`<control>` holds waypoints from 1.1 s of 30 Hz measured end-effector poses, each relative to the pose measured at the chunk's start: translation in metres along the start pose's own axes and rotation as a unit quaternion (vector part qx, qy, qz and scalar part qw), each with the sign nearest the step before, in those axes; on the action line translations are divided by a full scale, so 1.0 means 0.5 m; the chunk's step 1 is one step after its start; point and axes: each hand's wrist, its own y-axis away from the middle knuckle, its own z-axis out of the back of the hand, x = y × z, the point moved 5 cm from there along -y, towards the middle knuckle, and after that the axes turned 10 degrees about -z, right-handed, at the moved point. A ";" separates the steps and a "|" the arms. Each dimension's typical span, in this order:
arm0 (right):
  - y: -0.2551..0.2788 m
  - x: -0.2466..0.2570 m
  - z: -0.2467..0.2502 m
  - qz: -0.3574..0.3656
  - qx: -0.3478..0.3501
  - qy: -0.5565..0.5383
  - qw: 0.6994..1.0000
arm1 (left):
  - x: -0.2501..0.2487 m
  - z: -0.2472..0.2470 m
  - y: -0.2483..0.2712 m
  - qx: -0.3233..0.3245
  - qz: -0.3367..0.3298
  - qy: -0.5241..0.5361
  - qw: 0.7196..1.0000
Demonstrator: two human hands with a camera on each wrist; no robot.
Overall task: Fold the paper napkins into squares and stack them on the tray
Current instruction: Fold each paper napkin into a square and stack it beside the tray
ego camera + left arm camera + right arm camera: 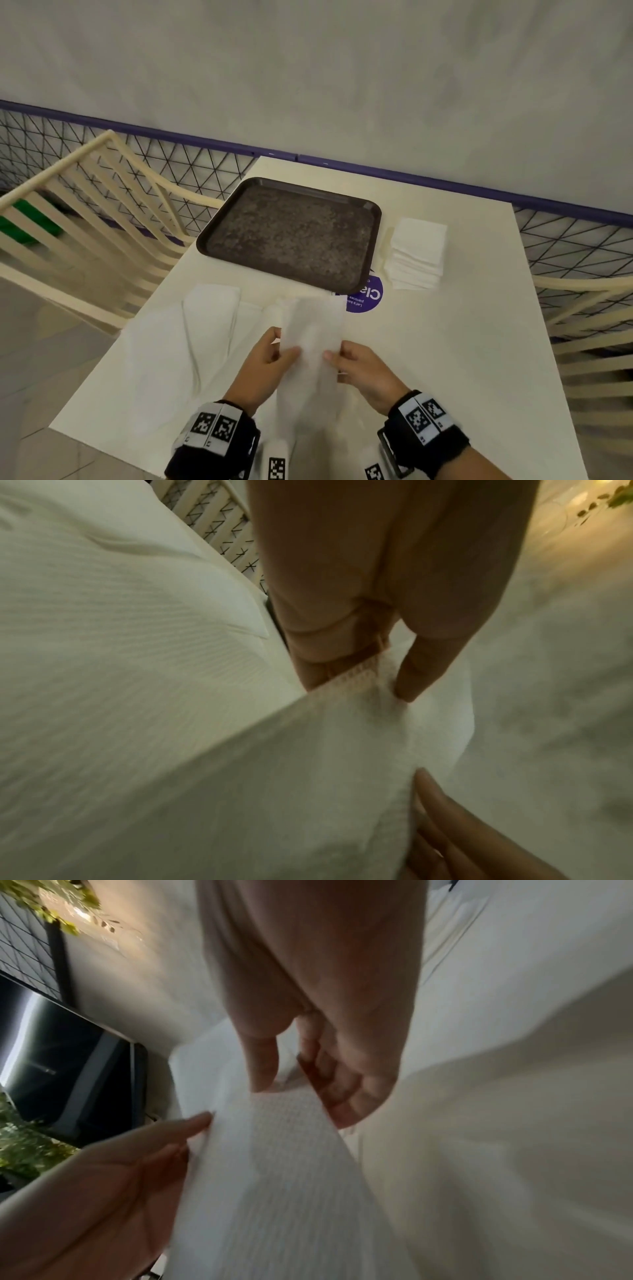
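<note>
A white paper napkin (311,339) hangs lifted above the table's near middle, held between both hands as a long strip. My left hand (274,353) pinches its left edge, thumb on top. My right hand (346,359) pinches its right edge. In the left wrist view the left thumb and fingers pinch the embossed napkin (359,723). In the right wrist view the right thumb and fingers pinch the napkin (274,1150), with the left hand's fingers at its other edge. The dark brown tray (291,236) lies beyond, with nothing on it. A stack of napkins (416,253) sits right of the tray.
Another unfolded napkin (210,308) lies on the white table (462,342) left of my hands. A purple round sticker (368,296) shows at the tray's near right corner. Cream chairs (85,212) stand on both sides, with a wire fence behind.
</note>
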 end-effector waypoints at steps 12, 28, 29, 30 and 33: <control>0.086 0.066 0.014 0.111 0.033 -0.027 0.993 | -0.041 0.008 0.018 0.066 -0.051 0.022 0.996; 0.201 0.122 0.045 0.325 -0.114 0.159 0.925 | -0.107 -0.011 0.044 0.132 -0.071 0.072 0.986; 0.203 0.125 0.043 0.335 -0.118 0.166 0.920 | -0.109 -0.010 0.043 0.127 -0.064 0.077 0.987; 0.205 0.126 0.041 0.341 -0.122 0.173 0.916 | -0.113 -0.009 0.040 0.130 -0.079 0.058 0.987; 0.206 0.130 0.038 0.351 -0.128 0.188 0.909 | -0.138 -0.020 0.045 0.143 -0.125 -0.026 0.981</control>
